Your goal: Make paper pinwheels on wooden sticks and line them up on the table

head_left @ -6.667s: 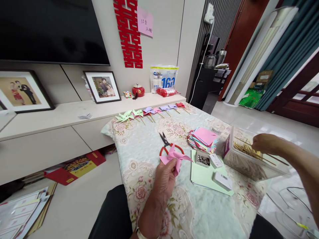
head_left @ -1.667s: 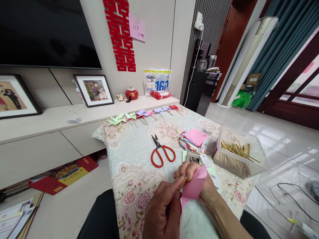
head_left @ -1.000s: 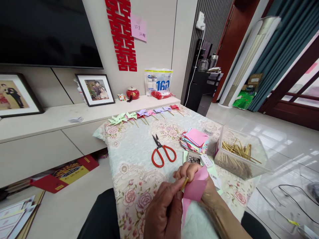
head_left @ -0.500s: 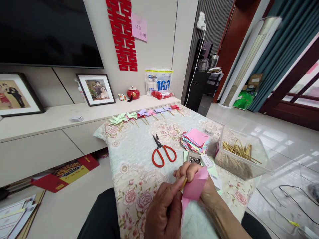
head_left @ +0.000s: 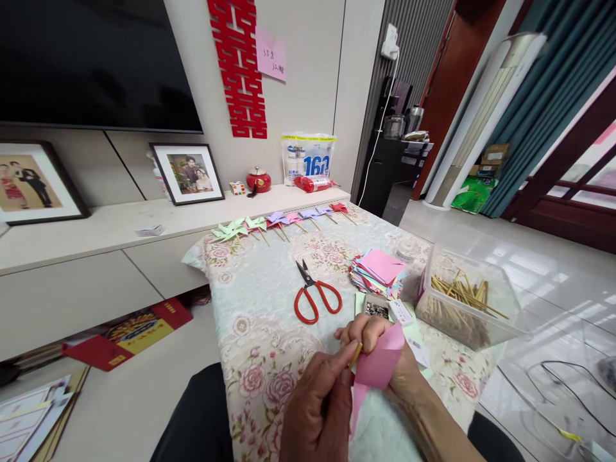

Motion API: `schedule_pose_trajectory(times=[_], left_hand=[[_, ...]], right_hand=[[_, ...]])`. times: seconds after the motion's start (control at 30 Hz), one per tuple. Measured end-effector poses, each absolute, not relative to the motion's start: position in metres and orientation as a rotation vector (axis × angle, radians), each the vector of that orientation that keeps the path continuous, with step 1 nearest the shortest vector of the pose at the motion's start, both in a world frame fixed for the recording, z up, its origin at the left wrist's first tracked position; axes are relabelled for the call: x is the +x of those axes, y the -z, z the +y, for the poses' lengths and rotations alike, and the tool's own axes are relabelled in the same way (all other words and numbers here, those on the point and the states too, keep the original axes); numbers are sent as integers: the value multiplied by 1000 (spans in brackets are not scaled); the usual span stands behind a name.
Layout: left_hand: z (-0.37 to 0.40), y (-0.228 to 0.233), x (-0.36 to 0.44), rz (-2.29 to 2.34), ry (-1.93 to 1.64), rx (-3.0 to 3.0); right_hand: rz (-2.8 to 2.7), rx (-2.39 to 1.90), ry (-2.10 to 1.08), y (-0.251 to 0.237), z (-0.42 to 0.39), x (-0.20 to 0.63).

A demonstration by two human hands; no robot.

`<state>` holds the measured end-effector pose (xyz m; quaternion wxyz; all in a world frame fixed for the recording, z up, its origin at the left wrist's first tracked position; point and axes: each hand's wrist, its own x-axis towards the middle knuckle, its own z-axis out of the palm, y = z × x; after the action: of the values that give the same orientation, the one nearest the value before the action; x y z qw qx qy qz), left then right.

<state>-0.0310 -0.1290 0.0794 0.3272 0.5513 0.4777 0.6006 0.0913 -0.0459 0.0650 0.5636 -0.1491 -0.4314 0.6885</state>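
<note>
We are looking down at our two hands, close together above the flowery cloth (head_left: 269,301) on the table. Our left hand (head_left: 320,410) is pinching one thin wooden stick (head_left: 355,355) between thumb and fingers. Our right hand (head_left: 380,350) is curling around one pink paper pinwheel (head_left: 378,366), holding it tight, and the stick's tip is touching the pink paper right by our right fingers (head_left: 359,327). Both hands are closing on their things, not spreading wide.

One pair of red scissors (head_left: 315,295) is lying on the cloth just past our hands, with its blades a little apart. To its right, one stack of colored paper squares (head_left: 378,269) is sitting with a pink sheet on top. Between that stack and our right hand, one small box of pins (head_left: 376,310) is resting on a pale green sheet. Farther right, one clear plastic tub (head_left: 469,308) is holding many more sticks, too many for us to count.

Along the far edge of the cloth, finished pinwheels (head_left: 283,221) are lying in a row. We are counting about seven: two green, some purple and pink, and one red at the right end. They are small, so we cannot be sure of the count
</note>
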Motion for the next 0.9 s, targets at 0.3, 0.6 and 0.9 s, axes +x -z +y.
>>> schedule_pose_trajectory(times=[0.3, 0.6, 0.9], left_hand=[[-129, -80, -31, 1234, -1614, 1441], [-128, -80, -30, 1226, -1637, 1488], [-127, -78, -29, 1215, -1587, 1403]], right_hand=[[-1065, -377, -1571, -67, -46, 92], [-1075, -433, -1553, -69, -47, 92], [-1054, -355, -1585, -64, -45, 92]])
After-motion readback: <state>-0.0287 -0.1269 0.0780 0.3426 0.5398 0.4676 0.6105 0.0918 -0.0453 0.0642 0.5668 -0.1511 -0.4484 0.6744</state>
